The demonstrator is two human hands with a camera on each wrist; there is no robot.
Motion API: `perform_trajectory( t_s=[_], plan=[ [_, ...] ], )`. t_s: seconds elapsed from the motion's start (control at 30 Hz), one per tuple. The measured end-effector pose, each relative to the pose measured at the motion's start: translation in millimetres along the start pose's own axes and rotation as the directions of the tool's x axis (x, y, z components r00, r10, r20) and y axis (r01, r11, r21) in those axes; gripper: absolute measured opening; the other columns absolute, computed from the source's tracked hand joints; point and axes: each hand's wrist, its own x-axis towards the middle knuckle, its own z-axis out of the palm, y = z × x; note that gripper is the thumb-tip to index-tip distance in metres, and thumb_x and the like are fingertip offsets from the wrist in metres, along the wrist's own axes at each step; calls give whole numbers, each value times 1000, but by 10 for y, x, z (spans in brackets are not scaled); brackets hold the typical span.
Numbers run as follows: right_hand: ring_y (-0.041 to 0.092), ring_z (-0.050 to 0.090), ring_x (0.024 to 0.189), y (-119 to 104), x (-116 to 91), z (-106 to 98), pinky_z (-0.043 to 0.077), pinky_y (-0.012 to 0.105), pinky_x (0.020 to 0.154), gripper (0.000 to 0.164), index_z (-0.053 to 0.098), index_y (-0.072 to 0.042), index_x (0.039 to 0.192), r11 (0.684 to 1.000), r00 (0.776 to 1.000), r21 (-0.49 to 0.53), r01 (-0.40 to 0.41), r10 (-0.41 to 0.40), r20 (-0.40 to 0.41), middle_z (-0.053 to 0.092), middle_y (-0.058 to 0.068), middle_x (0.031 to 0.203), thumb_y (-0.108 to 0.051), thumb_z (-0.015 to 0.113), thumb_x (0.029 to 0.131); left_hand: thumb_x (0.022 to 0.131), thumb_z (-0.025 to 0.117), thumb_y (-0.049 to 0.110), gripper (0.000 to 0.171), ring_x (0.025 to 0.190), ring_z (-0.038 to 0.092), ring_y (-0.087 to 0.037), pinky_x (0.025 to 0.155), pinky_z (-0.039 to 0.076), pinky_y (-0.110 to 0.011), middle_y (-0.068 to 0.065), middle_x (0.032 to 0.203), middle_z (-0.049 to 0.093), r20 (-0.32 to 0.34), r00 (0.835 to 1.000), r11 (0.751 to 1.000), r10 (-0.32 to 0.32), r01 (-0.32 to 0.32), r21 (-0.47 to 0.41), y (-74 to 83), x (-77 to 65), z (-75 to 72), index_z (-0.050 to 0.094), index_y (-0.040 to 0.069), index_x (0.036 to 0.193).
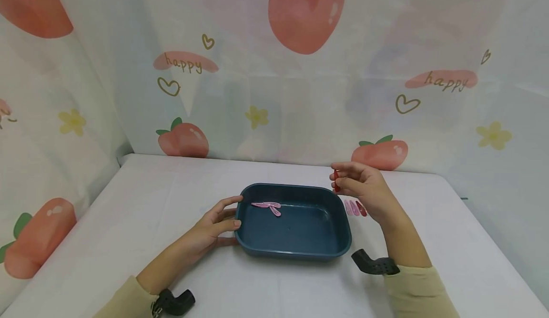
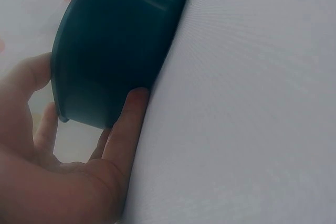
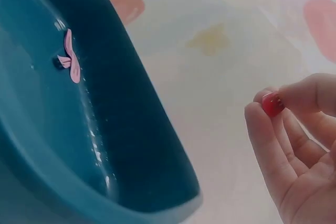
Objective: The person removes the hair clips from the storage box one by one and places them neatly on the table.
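My left hand (image 1: 212,225) holds the left end of a dark blue basin (image 1: 296,255), with fingertips at its rim and one finger low against its outer wall in the left wrist view. My right hand (image 1: 362,182) is raised beyond the basin's far right corner. Between its thumb and fingertips it pinches a small red hair clip (image 3: 273,104). Inside the basin, towards the left, pink hair clips (image 1: 269,206) lie across each other. Just outside its right wall, a short row of pink clips (image 1: 351,208) and a red clip (image 1: 361,208) lies on the table below the right hand.
The basin stands on a white-covered table (image 1: 214,284). A patterned cloth backdrop (image 1: 300,113) rises behind the table's far edge and along the left. Black wrist mounts (image 1: 375,263) sit at both sleeves.
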Motion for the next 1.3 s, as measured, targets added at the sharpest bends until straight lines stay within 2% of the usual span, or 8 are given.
perform_trajectory(
  t_s=[0.2,0.57,0.7,0.8,1.03,1.17,1.3],
  plan=[
    [13,69,90,-1,-37,-108,60,28,80,29,65,-8,124,998,999,57,39,-38,-14,67,4,100,-2,62,96,98,62,15,60,135,45,-41,98,52,-52,-18,157,29,1,1000,1000,-1,1,-8,-2,6,10,37,28,151],
    [12,69,89,2,-86,-281,59,26,79,28,66,-9,123,997,996,46,61,-58,-66,68,3,100,-1,61,96,98,62,15,60,135,45,-41,98,52,-53,-18,157,30,-6,1000,1000,-9,9,-4,7,0,17,37,28,151],
    [15,69,88,25,-91,-346,59,24,78,29,61,0,126,999,994,13,39,-38,-99,68,2,100,-4,61,97,99,62,15,60,135,45,-41,97,52,-53,-18,157,30,-11,1000,1000,-10,10,-2,-2,4,13,37,28,151],
    [14,69,87,53,-97,-395,59,23,78,31,59,2,127,1000,993,-8,14,-15,-120,68,2,101,-6,62,98,99,62,15,59,136,45,-40,97,52,-52,-18,157,30,-11,1000,1000,-11,11,1,-11,7,7,38,29,151],
    [14,68,87,135,-106,-490,59,23,78,26,62,-9,124,997,989,-71,-32,22,-146,68,4,103,-9,61,99,98,62,15,59,136,44,-40,97,52,-52,-17,157,31,-14,1000,1000,-6,6,7,-14,9,3,38,30,150],
    [16,67,89,186,-123,-548,58,22,79,25,61,-9,124,997,988,-65,-51,40,-148,67,3,104,-12,60,100,98,62,15,59,137,43,-41,97,52,-52,-18,157,30,-13,1000,1000,-4,4,7,-11,3,7,38,29,151],
    [14,66,92,246,-139,-608,58,22,80,26,59,-9,126,991,985,-107,-78,60,-162,64,0,106,-19,57,102,98,62,15,60,137,43,-41,97,52,-52,-18,157,30,-9,1000,1000,-2,2,2,-6,-1,12,38,29,151]
  ],
)
